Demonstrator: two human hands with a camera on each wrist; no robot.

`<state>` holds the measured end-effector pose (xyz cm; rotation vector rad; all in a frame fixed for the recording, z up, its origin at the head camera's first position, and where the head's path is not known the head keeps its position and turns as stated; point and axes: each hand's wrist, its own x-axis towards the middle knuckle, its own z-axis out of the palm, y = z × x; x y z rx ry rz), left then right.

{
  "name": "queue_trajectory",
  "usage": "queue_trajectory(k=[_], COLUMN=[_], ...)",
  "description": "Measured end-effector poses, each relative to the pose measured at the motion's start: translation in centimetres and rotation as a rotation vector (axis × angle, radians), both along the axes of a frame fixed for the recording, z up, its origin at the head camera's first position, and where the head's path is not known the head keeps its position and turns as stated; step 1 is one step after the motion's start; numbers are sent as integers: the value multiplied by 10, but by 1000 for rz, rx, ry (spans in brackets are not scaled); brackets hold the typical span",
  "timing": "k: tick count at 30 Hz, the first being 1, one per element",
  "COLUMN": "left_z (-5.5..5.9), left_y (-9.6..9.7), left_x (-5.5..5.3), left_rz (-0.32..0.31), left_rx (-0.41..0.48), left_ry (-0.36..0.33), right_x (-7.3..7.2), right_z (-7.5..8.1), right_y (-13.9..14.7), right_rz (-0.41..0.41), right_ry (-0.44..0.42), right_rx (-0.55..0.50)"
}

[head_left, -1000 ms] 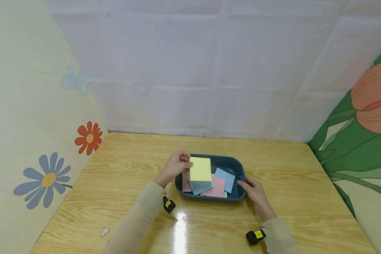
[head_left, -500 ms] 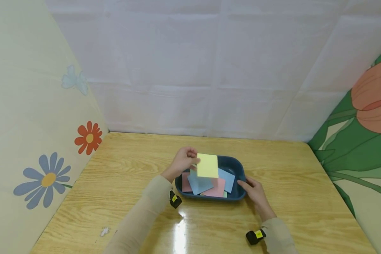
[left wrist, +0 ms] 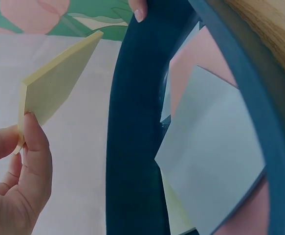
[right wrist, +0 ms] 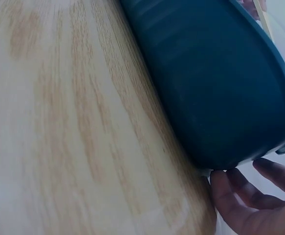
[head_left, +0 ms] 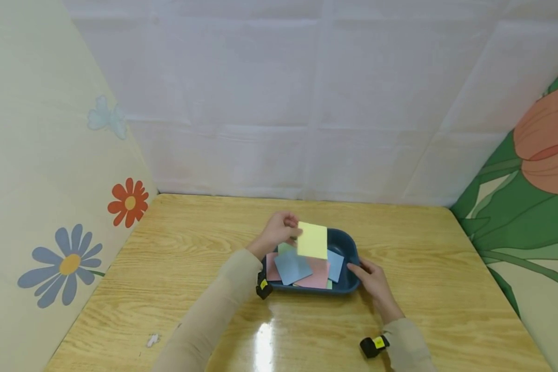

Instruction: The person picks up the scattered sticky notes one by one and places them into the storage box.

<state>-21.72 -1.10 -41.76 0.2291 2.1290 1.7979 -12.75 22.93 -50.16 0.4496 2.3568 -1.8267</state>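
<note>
My left hand (head_left: 279, 231) pinches a yellow sticky note pad (head_left: 312, 241) by its left edge, thumb on one face, holding it over the dark blue plastic basin (head_left: 346, 243). The left wrist view shows the pad (left wrist: 59, 78) side-on, thin and square. Inside the basin lie a blue note pad (head_left: 292, 266), pink ones (head_left: 317, 274), another blue one (head_left: 335, 264) and some pale green, overlapping. My right hand (head_left: 374, 284) grips the basin's right end, thumb at the rim. In the right wrist view its fingertips (right wrist: 220, 183) meet the basin's outer wall (right wrist: 206, 83).
The basin stands on a wood-grain table (head_left: 190, 227). A small white mark (head_left: 153, 340) shows at the table's front left. White cloth (head_left: 242, 103) hangs behind, with flower-printed sheets (head_left: 70, 263) at both sides.
My left hand has carried the yellow note pad right and slightly back across the basin, uncovering more of the blue pad on the left. The right hand has stayed at the basin's end.
</note>
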Motion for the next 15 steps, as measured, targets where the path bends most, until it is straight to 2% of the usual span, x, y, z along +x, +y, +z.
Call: queue_trajectory(k=[10, 15], left_z=[3, 0], left_y=[12, 18], left_x=[-11, -18], left_rz=[-45, -70], left_rx=[-50, -44], left_ry=[21, 18], right_x=[1, 0], right_z=[1, 2], right_y=[-1, -1], right_rz=[3, 3], right_ry=[-15, -6], right_rx=[-2, 2])
